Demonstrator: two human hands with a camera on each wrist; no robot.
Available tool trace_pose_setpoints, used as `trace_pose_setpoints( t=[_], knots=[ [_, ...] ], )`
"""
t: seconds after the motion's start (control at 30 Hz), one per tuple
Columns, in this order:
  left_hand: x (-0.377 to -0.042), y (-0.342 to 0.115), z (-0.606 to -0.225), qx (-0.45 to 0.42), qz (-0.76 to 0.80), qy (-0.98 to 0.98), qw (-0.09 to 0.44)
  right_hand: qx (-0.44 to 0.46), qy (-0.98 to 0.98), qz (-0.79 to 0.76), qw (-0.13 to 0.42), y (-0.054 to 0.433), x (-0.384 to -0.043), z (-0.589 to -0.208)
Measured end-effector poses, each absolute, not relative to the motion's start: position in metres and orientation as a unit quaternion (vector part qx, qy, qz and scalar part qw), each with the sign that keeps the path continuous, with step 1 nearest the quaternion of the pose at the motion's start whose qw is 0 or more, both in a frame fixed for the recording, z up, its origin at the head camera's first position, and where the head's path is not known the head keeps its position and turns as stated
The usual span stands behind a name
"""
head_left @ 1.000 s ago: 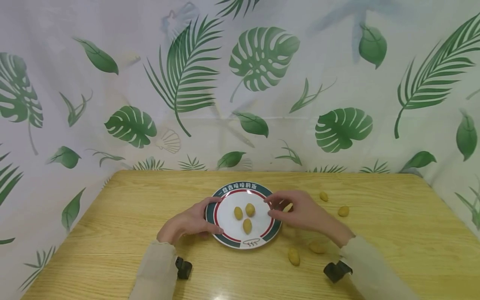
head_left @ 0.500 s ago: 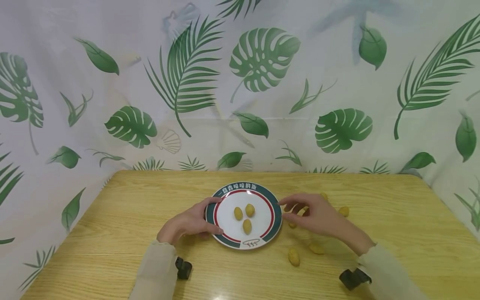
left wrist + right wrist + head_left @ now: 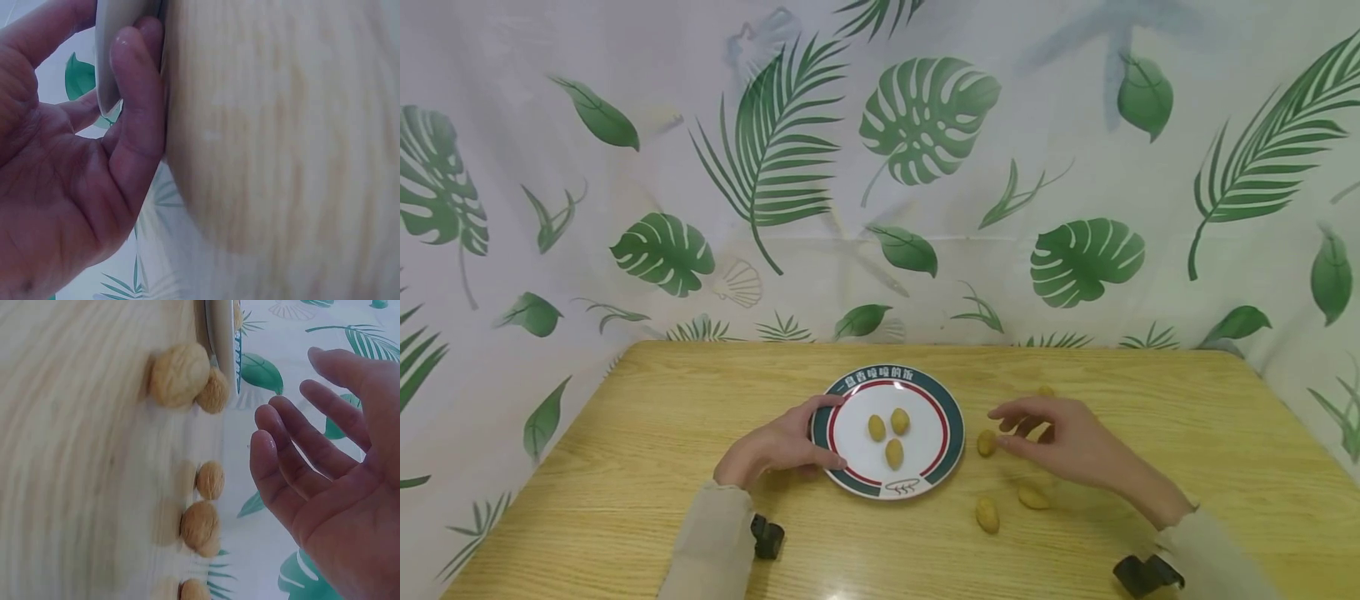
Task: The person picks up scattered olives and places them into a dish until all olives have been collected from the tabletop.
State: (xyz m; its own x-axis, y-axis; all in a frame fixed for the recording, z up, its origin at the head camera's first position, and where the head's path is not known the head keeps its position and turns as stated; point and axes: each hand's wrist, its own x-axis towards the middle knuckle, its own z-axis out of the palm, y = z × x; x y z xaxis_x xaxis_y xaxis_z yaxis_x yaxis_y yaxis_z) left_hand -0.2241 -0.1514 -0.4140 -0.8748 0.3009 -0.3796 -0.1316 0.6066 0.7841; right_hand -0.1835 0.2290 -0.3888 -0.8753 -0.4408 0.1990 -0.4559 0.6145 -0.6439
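A white plate (image 3: 854, 450) with a dark green rim and a red ring lies on the wooden table, three walnuts (image 3: 893, 452) grouped in its middle. My left hand (image 3: 784, 439) grips the plate's left edge, with thumb and forefinger over the rim; in the left wrist view, other fingers (image 3: 139, 94) curl beneath it. To the right of the plate, my right hand (image 3: 1056, 437) hovers with loosely bent fingers and nothing in them. A walnut (image 3: 986, 442) shows close to its thumb. In the right wrist view the palm (image 3: 350, 506) faces several wrinkled walnuts (image 3: 180, 375).
Nearer the front edge lie two more walnuts, one (image 3: 987, 514) beside the other (image 3: 1033, 495). Another walnut (image 3: 1046, 391) peeks out behind the right hand. A white leaf-patterned curtain (image 3: 880, 167) stands behind the table's far edge (image 3: 745, 343).
My right hand has moved right, from over the plate's right rim to above the table, uncovering a walnut. The left hand, the plate and its three walnuts have stayed put.
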Motion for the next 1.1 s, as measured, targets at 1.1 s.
trace_pose_setpoints(
  t=[1.1],
  knots=[
    [-0.223, -0.15, -0.411, 0.048, 0.441, 0.86, 0.252, 0.293, -0.876, 0.364, -0.123, 0.279, -0.169, -0.415]
  ],
)
